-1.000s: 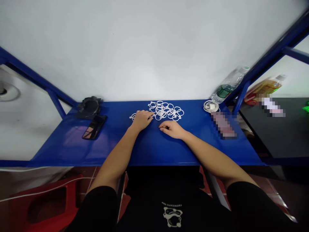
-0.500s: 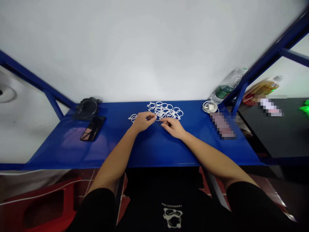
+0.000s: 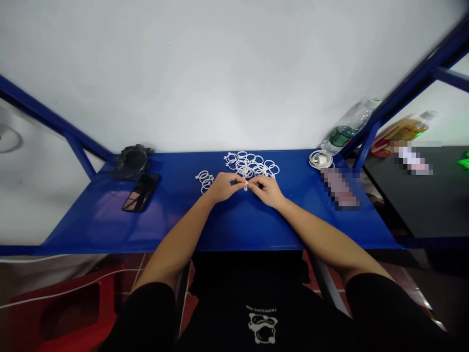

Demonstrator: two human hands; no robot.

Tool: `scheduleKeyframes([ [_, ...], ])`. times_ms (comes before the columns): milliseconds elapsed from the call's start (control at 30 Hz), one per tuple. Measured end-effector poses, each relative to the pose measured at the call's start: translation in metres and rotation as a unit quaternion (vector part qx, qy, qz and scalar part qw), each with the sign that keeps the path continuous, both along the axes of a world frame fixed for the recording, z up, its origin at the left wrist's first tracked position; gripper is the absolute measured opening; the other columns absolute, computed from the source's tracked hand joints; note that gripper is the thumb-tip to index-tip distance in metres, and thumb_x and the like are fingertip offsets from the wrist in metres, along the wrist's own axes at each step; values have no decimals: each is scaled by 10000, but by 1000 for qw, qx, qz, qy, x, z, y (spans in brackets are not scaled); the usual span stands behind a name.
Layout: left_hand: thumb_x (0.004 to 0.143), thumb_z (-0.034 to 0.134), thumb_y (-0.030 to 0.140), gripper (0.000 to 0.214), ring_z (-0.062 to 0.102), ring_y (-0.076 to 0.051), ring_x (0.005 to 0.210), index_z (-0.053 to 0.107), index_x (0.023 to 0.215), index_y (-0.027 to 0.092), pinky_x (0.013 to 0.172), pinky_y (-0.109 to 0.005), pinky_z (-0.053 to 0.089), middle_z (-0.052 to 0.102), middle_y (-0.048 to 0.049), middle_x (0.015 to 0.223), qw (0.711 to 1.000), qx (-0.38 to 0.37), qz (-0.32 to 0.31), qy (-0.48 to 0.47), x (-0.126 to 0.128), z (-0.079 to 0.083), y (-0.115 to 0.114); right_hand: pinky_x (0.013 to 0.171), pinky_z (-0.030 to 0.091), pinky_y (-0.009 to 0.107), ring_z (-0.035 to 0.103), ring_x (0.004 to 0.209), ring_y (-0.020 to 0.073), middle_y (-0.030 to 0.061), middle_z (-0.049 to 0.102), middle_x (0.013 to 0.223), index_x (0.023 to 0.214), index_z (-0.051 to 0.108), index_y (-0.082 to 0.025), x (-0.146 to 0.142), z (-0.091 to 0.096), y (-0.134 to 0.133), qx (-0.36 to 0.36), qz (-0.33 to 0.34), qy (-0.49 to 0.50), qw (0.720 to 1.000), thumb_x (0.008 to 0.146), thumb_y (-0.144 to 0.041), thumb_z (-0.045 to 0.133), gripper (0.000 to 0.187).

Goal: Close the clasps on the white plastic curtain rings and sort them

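My left hand (image 3: 224,187) and my right hand (image 3: 268,189) meet at the middle of the blue table (image 3: 183,225), fingertips pinched together on one small white plastic ring (image 3: 245,184). Just behind them lies a pile of several white rings (image 3: 252,165). A smaller cluster of white rings (image 3: 204,179) lies to the left of my left hand.
A black phone (image 3: 141,191) and a dark crumpled object (image 3: 132,160) lie at the table's left. A coiled white cable with charger (image 3: 320,159), a plastic bottle (image 3: 348,125) and a blurred object (image 3: 337,188) are at the right. Blue frame bars rise on both sides.
My left hand left the small cluster and moved right; my right hand moved up and left. Both now pinch one ring between them in front of the pile.
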State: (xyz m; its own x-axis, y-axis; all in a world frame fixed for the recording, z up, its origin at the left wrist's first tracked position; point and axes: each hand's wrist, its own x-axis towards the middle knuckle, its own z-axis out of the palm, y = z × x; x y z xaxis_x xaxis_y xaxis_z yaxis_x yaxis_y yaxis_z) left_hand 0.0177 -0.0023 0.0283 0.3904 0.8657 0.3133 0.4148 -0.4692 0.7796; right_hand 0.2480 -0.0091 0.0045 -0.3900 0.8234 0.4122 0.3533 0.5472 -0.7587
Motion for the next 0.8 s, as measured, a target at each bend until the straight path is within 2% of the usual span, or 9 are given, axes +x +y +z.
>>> scheduleKeyframes([
  [167,919,792,382,155,780,-179,793,856,907,241,769,-297,619,839,-38,875,1000,-14,-13,-1,0,4,-2,644,453,274,570,639,140,25,730,778,933,792,-212,0,-2,-1,-31,5,21,999,1009,-474,666,301],
  [400,911,773,369,153,769,-184,788,846,894,235,766,-307,614,830,-34,863,999,-38,-33,-10,1,3,-1,585,438,260,547,599,131,10,715,731,935,789,-202,0,-7,4,-115,25,44,992,973,-547,699,359],
  [500,898,766,352,135,745,-188,812,823,886,230,795,-334,609,807,-41,881,1000,15,-7,-4,-8,7,3,626,484,273,576,629,139,19,735,793,1004,784,-205,0,-10,9,-100,21,36,994,977,-508,710,313],
  [567,884,754,315,100,737,-207,916,789,856,226,906,-381,602,793,-55,960,995,88,53,1,-20,12,7,689,528,297,599,668,147,38,755,902,1087,777,-214,1,-11,11,-60,13,8,998,976,-437,723,255],
  [633,877,723,260,65,726,-227,1033,744,829,221,1019,-422,572,786,-71,1062,982,138,126,15,-34,16,11,761,568,334,629,726,157,78,754,1097,1194,759,-227,3,-10,12,-25,17,-36,999,979,-363,717,258],
  [733,888,665,208,76,720,-229,972,739,892,221,967,-409,575,777,-73,1017,970,123,194,80,-53,18,18,833,610,388,684,837,180,141,628,1456,1396,692,-252,5,-6,12,-10,39,-111,993,999,-318,680,402],
  [800,892,653,204,140,712,-234,917,768,970,222,923,-405,572,776,-76,998,964,95,203,146,-61,14,22,916,621,432,716,1037,240,156,505,1615,1503,627,-259,3,-3,13,0,42,-162,986,1017,-308,650,489],
])
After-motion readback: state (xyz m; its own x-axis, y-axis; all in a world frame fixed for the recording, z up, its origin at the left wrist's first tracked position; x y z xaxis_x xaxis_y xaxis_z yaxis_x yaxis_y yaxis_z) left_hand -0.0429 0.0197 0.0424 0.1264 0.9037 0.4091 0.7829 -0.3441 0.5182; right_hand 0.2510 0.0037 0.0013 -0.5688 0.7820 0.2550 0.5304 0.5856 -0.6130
